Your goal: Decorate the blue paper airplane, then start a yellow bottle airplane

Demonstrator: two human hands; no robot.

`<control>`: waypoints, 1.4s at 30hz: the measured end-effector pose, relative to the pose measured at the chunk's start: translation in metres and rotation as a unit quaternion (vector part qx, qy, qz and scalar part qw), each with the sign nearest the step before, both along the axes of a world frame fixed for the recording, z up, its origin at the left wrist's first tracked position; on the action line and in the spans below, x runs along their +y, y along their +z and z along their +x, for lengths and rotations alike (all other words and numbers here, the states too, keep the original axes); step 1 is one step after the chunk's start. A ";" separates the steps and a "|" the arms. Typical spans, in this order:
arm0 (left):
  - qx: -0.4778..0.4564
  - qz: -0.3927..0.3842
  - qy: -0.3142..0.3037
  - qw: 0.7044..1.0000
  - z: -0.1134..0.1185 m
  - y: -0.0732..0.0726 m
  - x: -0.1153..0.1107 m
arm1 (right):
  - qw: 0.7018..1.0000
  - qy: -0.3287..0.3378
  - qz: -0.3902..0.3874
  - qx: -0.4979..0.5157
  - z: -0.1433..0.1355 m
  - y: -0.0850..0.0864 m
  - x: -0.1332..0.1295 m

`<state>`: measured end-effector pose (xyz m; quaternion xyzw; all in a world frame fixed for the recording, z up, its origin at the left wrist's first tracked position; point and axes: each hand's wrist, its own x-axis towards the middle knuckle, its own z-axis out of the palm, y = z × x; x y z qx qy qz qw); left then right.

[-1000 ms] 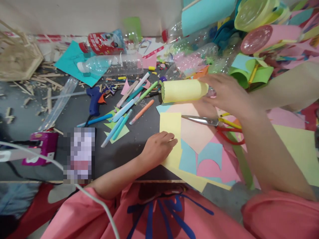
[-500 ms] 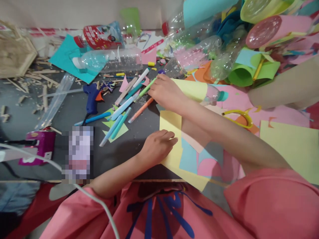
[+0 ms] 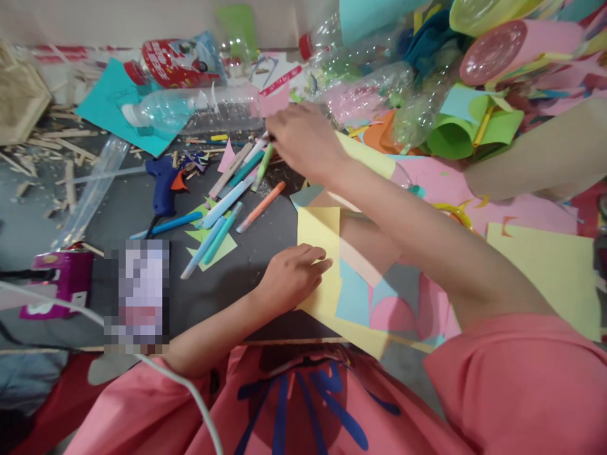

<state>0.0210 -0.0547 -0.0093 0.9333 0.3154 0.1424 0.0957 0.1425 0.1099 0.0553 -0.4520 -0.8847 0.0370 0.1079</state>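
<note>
My right hand (image 3: 306,142) reaches over the far end of a heap of markers. Its fingers are bent down and close together; their tips are hidden, so what they grip, if anything, does not show. Right by them lie a green marker (image 3: 262,167) and the tip of a white marker. An orange marker (image 3: 260,207) lies apart, nearer me. My left hand (image 3: 294,275) rests loosely open at the edge of a yellow paper sheet (image 3: 320,224), thumb and fingers slightly apart, holding nothing. Light blue (image 3: 227,201) and teal (image 3: 225,234) markers lie left of it.
A blue glue gun (image 3: 164,183) lies left of the markers, near a phone (image 3: 142,284) and a purple box (image 3: 59,281). Plastic bottles (image 3: 222,107) and wood scraps (image 3: 71,139) fill the back. Cut coloured paper (image 3: 526,189) covers the right, where another person's arm (image 3: 535,148) reaches in.
My right hand has moved left and away from me, over the far ends of the markers. The green marker has swung to a steeper angle. My left hand has hardly moved.
</note>
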 end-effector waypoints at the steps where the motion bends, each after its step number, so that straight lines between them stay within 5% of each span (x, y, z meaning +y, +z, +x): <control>1: 0.000 0.001 -0.001 1.000 0.000 0.000 0.000 | 0.997 -0.027 0.000 0.073 0.006 0.007 0.001; 3: 0.000 0.002 -0.002 1.000 -0.001 0.000 0.000 | 0.966 -0.050 0.040 0.252 0.021 0.022 0.001; 5: 0.001 0.002 -0.001 1.000 -0.001 0.000 -0.001 | 0.887 -0.057 0.105 0.446 0.039 0.032 0.000; 9: 0.001 0.011 -0.011 1.000 -0.002 0.002 0.000 | 0.778 -0.094 0.089 0.615 0.075 0.035 -0.014; 11: 0.011 0.007 -0.015 1.000 -0.003 0.004 0.000 | 0.752 -0.128 -0.080 0.642 0.086 0.027 -0.032; 13: 0.020 -0.002 -0.024 1.000 -0.004 0.007 0.001 | 0.661 -0.156 -0.218 0.701 0.090 0.013 -0.055; 15: 0.018 -0.003 -0.041 0.999 -0.005 0.009 0.002 | 0.624 -0.148 -0.321 0.696 0.092 -0.003 -0.081; 18: 0.017 0.001 -0.064 0.998 -0.006 0.011 0.004 | 0.678 -0.124 -0.383 0.615 0.096 -0.027 -0.112; 22: 0.027 -0.002 -0.068 0.997 -0.007 0.011 0.005 | 0.877 -0.090 -0.190 0.433 0.102 -0.048 -0.125; 25: 0.031 -0.001 -0.065 0.997 -0.007 0.010 0.003 | 0.951 -0.074 -0.070 0.292 0.101 -0.057 -0.122; 42: 0.038 0.013 -0.043 0.998 -0.003 0.009 -0.001 | 0.965 -0.033 -0.072 0.250 0.089 -0.072 -0.110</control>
